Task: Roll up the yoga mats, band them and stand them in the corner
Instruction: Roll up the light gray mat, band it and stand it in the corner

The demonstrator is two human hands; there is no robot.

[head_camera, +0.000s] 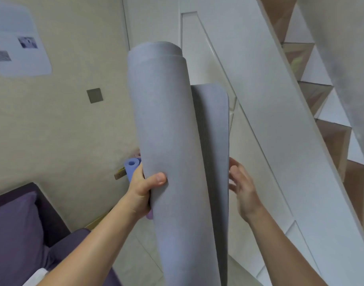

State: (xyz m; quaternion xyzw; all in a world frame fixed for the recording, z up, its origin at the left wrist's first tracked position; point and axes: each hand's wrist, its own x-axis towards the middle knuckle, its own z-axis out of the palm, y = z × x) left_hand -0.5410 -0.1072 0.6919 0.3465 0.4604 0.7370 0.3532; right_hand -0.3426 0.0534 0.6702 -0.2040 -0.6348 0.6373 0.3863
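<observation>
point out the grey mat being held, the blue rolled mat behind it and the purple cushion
grey mat (166, 120), head view, middle of the outer rolled face
blue rolled mat (132, 163), head view, its open round end
purple cushion (12, 228), head view, its top face

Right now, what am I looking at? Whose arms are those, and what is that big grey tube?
No machine here: a person wears a camera on their head, so you see their own two arms from above. The big tube is a rolled grey mat, held upright. The left hand grips it, thumb on the front. The right hand is open beside the mat's loose flap, which has not been rolled in. I see no band on it. Behind, low by the wall, stands a blue mat, already rolled. A purple sofa sits at lower left, and white stairs rise on the right.
</observation>
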